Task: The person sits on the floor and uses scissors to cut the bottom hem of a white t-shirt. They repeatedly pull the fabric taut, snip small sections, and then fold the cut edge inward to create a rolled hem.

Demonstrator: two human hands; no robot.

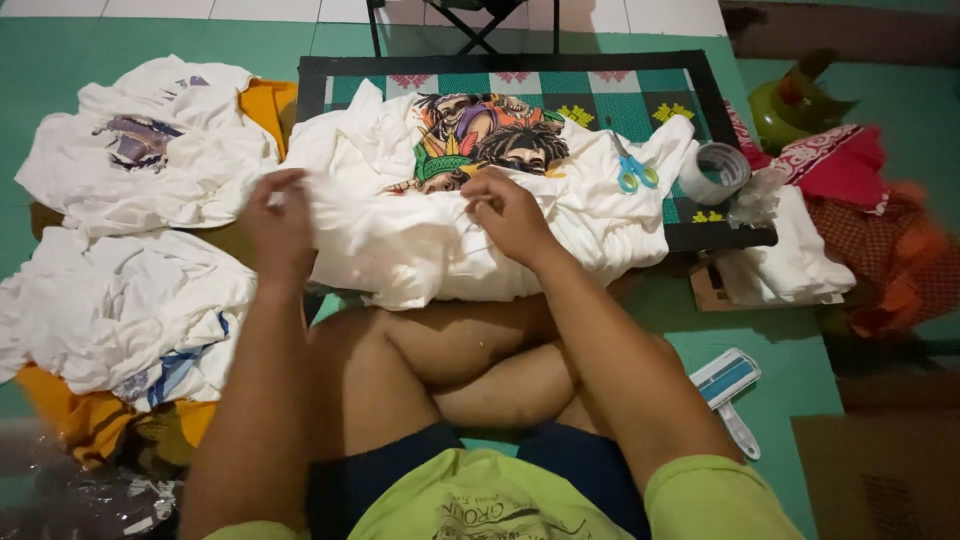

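Pinching the white printed T-shirt (440,235) at two spots, we hold it flat just past our crossed legs.

Our left hand (278,228) has its fingers closed on the shirt's left edge, and our right hand (512,215) nips a fold near the colourful print; in our judgement the hold goes best if both pinches stay level and pull the cloth evenly, so the print lies smooth. The shirt rests half on the low surface (700,235) with the green checked mat. A lint roller (728,392) lies on the green floor (790,370) by our right knee. To the left, two heaps of white shirts (130,310) crowd close and could get caught up. Farther off on the shirt's right, blue-handled scissors (636,172) and a tape roll (715,170) sit near the cloth.
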